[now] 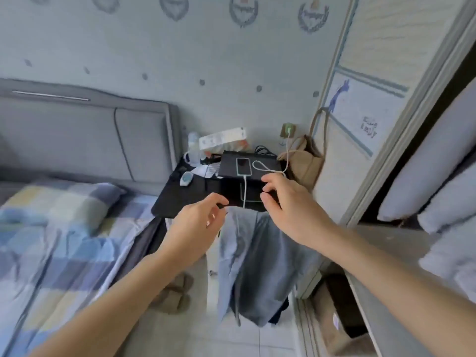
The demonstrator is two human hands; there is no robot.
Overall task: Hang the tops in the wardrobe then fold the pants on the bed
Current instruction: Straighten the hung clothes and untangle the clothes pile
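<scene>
The person holds up a grey-blue garment [257, 266] in front of the body, between the bed [64, 240] and the wardrobe [360, 124]. It hangs down straight, and its lower edge is close to the tiled floor [193, 336]. The left hand [198, 222] pinches the top edge at one corner, with the fingers [219, 202] curled narrow on the cloth. The right hand [286, 202] is at the other corner, its fingers bent and close together; I cannot tell for sure if they grip the cloth.

Behind the hands stands a black table [195, 191]. On it lies a phone [244, 166] with a white cable [260, 166] that goes to the wall socket [288, 130]. A brown bag [306, 161] hangs beside the wardrobe door. On this door there is a blue giraffe picture [340, 96] and some small writing [369, 127], too blurred to read. The bed has a checked cover and a pillow [64, 199]. A pair of slippers [172, 295] lies on the floor near the bed.
</scene>
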